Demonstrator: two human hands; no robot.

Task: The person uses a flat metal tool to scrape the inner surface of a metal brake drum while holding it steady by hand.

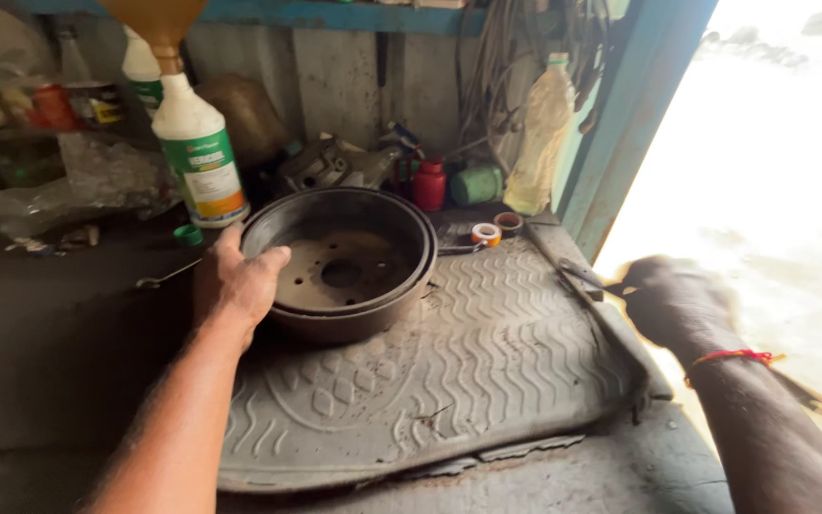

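Setting: cluttered workshop table (68,362) under a ribbed rubber mat (449,371).
Brake drum (349,262): on the mat's far left part, open side up.
Left hand (235,281): clamped on the drum's left rim.
Right hand (663,295): blurred, right of the drum; cannot tell open or closed.
Handling: likely heavy, rigid, greasy; best gripped at opposite rim edges.
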